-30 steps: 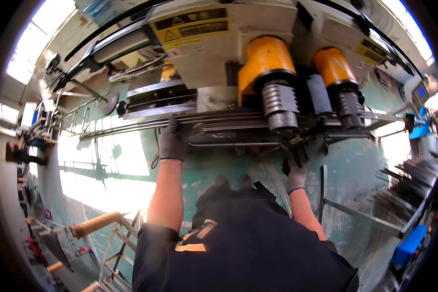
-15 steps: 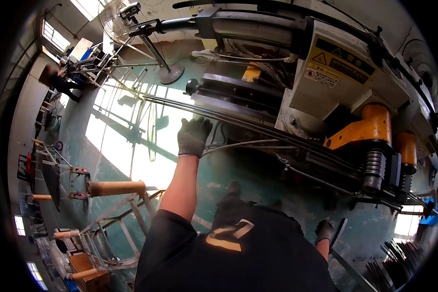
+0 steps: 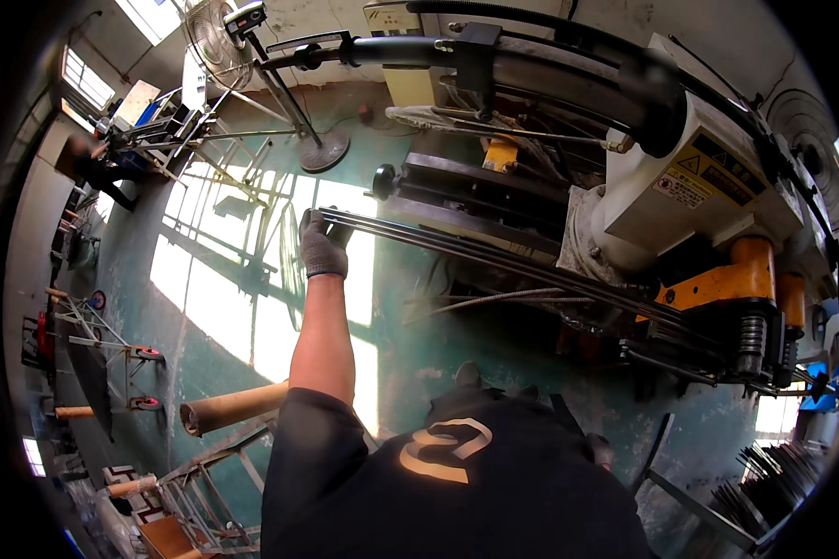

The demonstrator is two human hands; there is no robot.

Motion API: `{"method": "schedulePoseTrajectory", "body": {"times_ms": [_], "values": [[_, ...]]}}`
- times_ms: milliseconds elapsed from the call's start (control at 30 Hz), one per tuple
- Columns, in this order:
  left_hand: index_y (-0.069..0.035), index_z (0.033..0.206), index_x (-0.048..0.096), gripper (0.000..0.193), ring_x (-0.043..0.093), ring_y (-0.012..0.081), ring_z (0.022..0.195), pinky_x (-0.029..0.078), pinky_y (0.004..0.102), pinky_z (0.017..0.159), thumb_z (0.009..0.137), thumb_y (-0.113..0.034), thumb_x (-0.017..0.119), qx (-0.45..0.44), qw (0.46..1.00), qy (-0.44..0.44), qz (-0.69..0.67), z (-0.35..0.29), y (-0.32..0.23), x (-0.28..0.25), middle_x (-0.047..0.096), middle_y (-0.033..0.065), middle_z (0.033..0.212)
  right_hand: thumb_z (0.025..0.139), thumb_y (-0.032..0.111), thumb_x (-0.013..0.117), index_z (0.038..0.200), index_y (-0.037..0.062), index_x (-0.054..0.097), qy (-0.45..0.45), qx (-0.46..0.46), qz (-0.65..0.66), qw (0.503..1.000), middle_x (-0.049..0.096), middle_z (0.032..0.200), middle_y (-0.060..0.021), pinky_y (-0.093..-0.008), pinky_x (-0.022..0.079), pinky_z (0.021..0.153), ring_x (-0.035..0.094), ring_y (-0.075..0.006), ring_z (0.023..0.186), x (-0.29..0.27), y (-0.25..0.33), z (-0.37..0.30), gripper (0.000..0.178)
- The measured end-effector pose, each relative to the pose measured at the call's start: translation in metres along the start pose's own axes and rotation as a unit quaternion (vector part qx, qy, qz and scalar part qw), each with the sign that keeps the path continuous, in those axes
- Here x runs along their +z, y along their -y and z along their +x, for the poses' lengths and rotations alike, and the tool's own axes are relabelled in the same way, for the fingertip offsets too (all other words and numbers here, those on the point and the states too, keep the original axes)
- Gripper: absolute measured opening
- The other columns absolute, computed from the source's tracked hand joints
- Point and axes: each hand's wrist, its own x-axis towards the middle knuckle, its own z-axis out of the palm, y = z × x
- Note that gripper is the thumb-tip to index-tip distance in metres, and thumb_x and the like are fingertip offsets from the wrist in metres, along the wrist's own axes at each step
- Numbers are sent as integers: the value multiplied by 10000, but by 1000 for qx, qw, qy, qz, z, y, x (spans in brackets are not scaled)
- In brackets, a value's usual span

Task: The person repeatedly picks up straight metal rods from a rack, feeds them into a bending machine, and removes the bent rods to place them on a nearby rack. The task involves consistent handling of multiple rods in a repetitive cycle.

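My left hand (image 3: 324, 250), in a dark grey work glove, reaches forward to the left ends of several long, thin dark metal bars (image 3: 457, 244). Its fingers curl round those ends. Rightward from there the bars run in a bundle along the front of a large machine, down to its orange-armed head (image 3: 722, 275). My right hand (image 3: 600, 451) hangs low by my right side, mostly hidden by my dark shirt; its fingers do not show. Close to it stands a dark metal frame (image 3: 657, 456).
A cardboard tube (image 3: 233, 410) lies on a metal rack (image 3: 219, 484) at my left. Many thin dark bars (image 3: 774, 489) are stacked at the lower right. A fan on a round-based stand (image 3: 323, 152) and a person (image 3: 103, 172) are farther off at the left.
My left hand has moved left to the bars' ends and closed round them. My right hand has slipped further behind my body. The whole view has shifted, with the machine now further right.
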Motion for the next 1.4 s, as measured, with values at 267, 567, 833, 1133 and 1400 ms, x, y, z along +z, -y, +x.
{"method": "schedulePoseTrajectory", "body": {"times_ms": [267, 567, 833, 1133, 1400], "values": [[-42, 1405, 497, 386, 708, 323, 1018, 664, 467, 858, 1049, -133, 613, 21, 998, -24, 54, 5, -3, 3, 685, 181, 1183, 972, 155, 651, 1058, 34, 675, 33, -182, -2, 983, 675, 823, -93, -350, 471, 474, 631, -201, 619, -18, -51, 83, 150], [-76, 1410, 504, 419, 712, 329, 1019, 659, 489, 853, 1009, -41, 619, 14, 1000, 23, 10, -4, -4, -3, 682, 196, 1200, 978, 176, 668, 1038, 22, 695, -18, -29, 27, 999, 678, 807, -104, -347, 476, 470, 644, -215, 603, 1, 13, 27, 167], [-126, 1379, 524, 322, 694, 345, 1101, 622, 519, 933, 1083, -224, 604, 16, 992, 114, 58, 1, -2, -5, 663, 132, 1210, 970, 206, 641, 1010, 46, 695, 22, -92, -22, 995, 662, 797, -80, -337, 463, 489, 619, -181, 608, -21, -19, 38, 173], [-53, 1337, 584, 385, 631, 445, 1247, 532, 589, 1088, 1116, -363, 523, -55, 975, 206, 65, 41, -3, -49, 634, 223, 1357, 917, 259, 672, 998, 22, 739, -21, -25, -33, 999, 697, 823, -58, -326, 500, 640, 645, -156, 715, -10, 34, 1, 259], [-26, 1579, 349, 619, 476, 470, 1430, 419, 634, 1195, 1097, -368, 533, -62, 986, -111, -103, -32, 30, -35, 475, 223, 1577, 926, 313, 626, 950, 37, 742, 31, -26, -171, 984, 708, 814, -58, -347, 512, 679, 643, -157, 726, -20, 27, 44, 300]]}}
